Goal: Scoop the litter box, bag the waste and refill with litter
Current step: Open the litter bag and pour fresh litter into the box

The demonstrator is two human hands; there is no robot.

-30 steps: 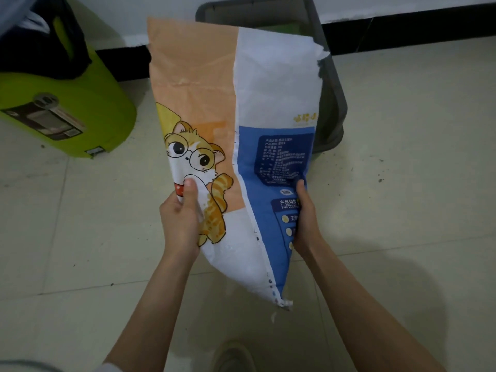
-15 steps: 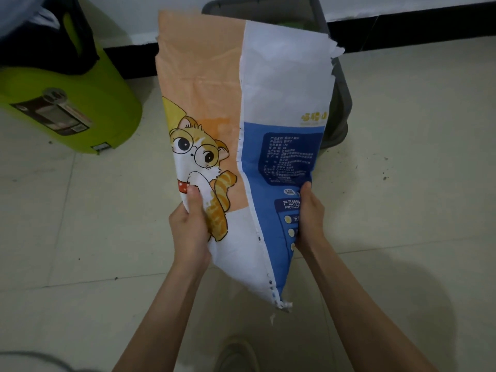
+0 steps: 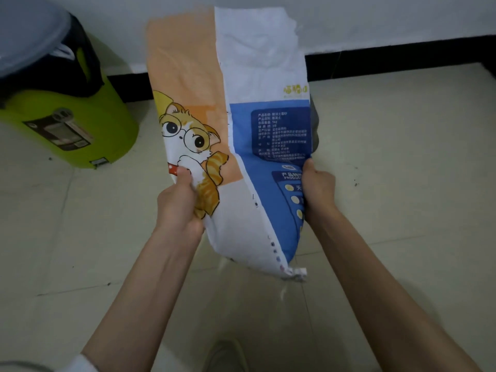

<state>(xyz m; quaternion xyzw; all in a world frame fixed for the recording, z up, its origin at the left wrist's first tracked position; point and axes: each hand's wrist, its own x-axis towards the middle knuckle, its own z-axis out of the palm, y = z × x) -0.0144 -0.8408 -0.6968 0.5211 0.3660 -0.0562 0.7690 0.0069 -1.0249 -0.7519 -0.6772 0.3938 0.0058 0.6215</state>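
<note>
Left hand (image 3: 178, 205) pinches the litter bag (image 3: 236, 135) by its cartoon-cat side, and right hand (image 3: 318, 191) grips the blue edge. The bag hangs limp above the tiled floor (image 3: 402, 183), beside a green bin (image 3: 75, 124).

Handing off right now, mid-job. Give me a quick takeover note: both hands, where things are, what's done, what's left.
Left hand: grips the litter bag at its left edge.
Right hand: grips the bag's right edge.
Bag: held up off the floor, torn end tipped away over the grey litter box, which it mostly hides.
Done: bag opened and raised. Whether scooping is finished cannot be seen.
Left: finish pouring, then set the bag down.
</note>
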